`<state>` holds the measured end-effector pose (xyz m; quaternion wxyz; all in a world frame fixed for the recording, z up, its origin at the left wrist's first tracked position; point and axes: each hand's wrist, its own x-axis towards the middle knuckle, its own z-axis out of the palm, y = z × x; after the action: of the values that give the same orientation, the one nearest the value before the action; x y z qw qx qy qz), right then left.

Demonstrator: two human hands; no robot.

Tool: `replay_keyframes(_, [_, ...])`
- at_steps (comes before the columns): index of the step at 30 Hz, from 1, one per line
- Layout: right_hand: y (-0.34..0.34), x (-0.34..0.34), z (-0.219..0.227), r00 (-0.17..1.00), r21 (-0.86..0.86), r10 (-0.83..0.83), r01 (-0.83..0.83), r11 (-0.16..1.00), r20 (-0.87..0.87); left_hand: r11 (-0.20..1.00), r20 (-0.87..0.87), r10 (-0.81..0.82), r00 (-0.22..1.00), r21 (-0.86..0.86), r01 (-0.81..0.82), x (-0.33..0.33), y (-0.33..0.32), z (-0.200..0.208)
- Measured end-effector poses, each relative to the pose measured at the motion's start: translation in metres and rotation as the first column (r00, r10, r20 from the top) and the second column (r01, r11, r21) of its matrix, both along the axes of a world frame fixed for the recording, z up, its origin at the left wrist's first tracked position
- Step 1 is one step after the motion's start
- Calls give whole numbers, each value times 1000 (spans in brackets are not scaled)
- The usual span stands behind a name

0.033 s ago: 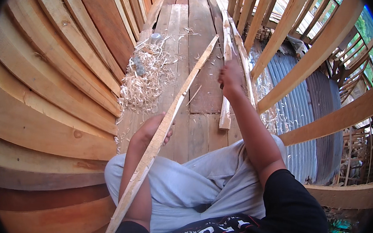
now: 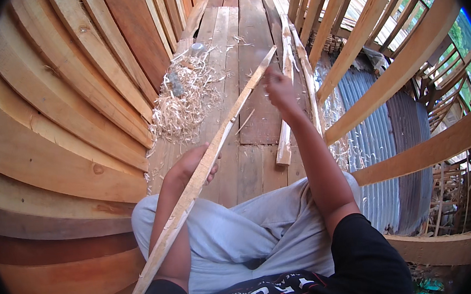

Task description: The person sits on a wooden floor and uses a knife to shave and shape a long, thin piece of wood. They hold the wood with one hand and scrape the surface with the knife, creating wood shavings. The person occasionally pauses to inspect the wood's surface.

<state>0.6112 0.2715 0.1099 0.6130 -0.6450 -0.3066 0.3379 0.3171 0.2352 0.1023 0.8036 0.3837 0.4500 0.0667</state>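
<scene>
A long, pale wooden strip (image 2: 198,173) slants from beside my left upper arm up to a tapered end in front of me. My left hand (image 2: 189,165) is closed around it from underneath, and the strip hides part of the palm. Close to the strip's far end, my right hand (image 2: 281,90) is closed in a fist on a knife, whose blade is smeared by motion and hard to make out. The fist sits just right of the strip; whether the blade touches the wood I cannot tell.
Curly wood shavings (image 2: 183,106) are heaped on the plank floor (image 2: 255,117) at left, with a clear cup (image 2: 197,48) at their far edge. More long strips (image 2: 284,145) lie at right. Slatted boards (image 2: 72,94) flank the left; a wooden railing (image 2: 368,111) and corrugated metal (image 2: 369,151) the right.
My right hand, with the knife, has moved left and slightly toward me, closer to the strip's far end. My left hand and the strip have stayed in place.
</scene>
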Motion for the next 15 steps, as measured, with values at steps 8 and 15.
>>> replay_keyframes(8, [-18, -38, 7, 639, -71, 437, -514, 855, 633, 1000, 0, 29, 1000, -6, -29, -4, -3, 2])
replay_keyframes(15, [-56, -48, -9, 460, -523, 671, -421, 741, 581, 997, 114, 26, 993, -73, -17, -8, 2, -4])
